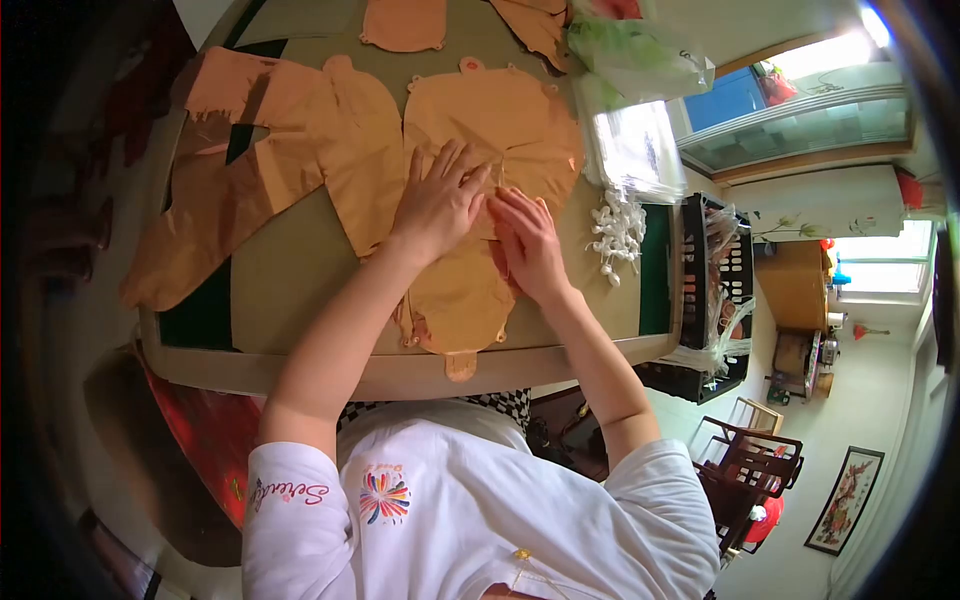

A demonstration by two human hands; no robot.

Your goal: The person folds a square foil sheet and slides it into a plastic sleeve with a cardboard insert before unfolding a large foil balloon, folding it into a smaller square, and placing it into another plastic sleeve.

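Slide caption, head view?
Left hand and right hand on a shiny copper-coloured sheet, small white pieces to its right.

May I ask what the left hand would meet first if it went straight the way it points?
The left hand would probably meet more foil first, then perhaps the tab at the far edge; depth is unclear.

Bright white light is coming through a pale-framed rectangular window [885,249]. A black-framed picture of red blossoms [845,500] is hanging on the whitish wall [885,410], while a dark brown wooden chair [735,490] is standing on the pale floor [672,408].
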